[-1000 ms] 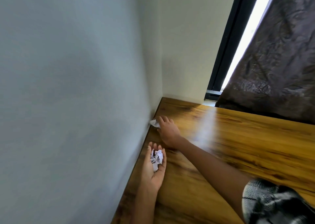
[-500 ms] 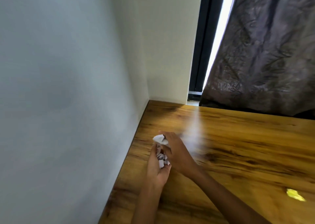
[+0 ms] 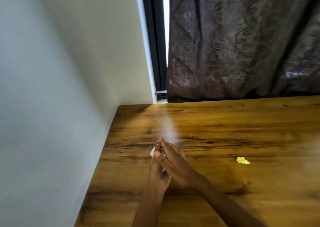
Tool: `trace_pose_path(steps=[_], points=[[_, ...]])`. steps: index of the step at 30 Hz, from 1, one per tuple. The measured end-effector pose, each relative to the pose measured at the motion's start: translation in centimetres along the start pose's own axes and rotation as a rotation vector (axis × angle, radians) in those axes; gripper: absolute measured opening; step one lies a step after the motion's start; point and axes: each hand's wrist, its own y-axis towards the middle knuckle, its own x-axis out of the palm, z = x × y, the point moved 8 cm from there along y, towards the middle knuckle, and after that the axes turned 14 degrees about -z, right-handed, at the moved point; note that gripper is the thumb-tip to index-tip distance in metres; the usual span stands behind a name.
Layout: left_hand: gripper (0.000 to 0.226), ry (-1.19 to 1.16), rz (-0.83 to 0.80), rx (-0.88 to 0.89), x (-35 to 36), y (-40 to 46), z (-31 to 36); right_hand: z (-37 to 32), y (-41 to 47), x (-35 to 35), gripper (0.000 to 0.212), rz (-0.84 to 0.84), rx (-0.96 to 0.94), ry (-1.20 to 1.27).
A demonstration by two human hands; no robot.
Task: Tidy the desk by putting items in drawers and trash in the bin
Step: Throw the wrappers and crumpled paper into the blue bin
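Head view: the left hand [image 3: 156,171] and right hand [image 3: 174,162] are pressed palm to palm above the desk [image 3: 225,131]. Their fingers lie nearly straight, with white paper [image 3: 152,152] sandwiched between them; only an edge of it pokes out left of the fingertips. A yellow scrap [image 3: 243,160] lies on the wood well to the right of the fingers, untouched. No bin or drawer shows. The likely slip: held only by flat pressure, the paper could drop if the palms part while reaching for the scrap.
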Motion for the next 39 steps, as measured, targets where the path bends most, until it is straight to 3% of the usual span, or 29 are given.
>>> trace_pose_path(steps=[4,9,13,16,19,22,25,30,33,39], points=[[0.040,-0.031,0.109,-0.088,1.9,0.8,-2.5,2.0,-2.8,-3.5,0.056,0.121,0.014,0.116],[0.014,-0.143,0.233,-0.119,3.8,1.1,-4.7,7.1,-6.6,-8.8,0.056,0.313,0.215,-0.083],[0.034,-0.164,0.269,-0.131,4.5,1.2,-6.1,11.6,-10.2,-12.3,0.058,0.424,0.449,-0.242],[0.042,-0.145,0.264,-0.151,5.0,1.3,-7.1,15.1,-12.0,-11.8,0.068,0.232,0.635,-0.532],[0.041,-0.176,0.262,-0.154,5.9,1.3,-8.0,16.7,-13.2,-9.9,0.068,0.211,0.572,-0.612],[0.034,-0.197,0.247,-0.140,6.6,1.3,-8.7,16.9,-14.1,-10.2,0.064,0.338,0.447,-0.681],[0.027,-0.182,0.227,-0.133,7.2,1.1,-9.1,16.9,-14.3,-11.1,0.039,0.405,0.343,-0.552],[0.028,-0.088,0.199,-0.153,8.0,0.8,-9.8,16.2,-15.2,-13.6,0.028,0.622,0.312,0.024],[0.032,-0.009,0.190,-0.199,8.9,0.4,-10.7,13.2,-14.6,-14.7,0.025,0.678,0.202,0.125],[0.024,0.102,0.124,-0.276,11.4,-0.6,-12.3,9.5,-12.8,-14.0,0.029,0.574,0.100,0.171]])
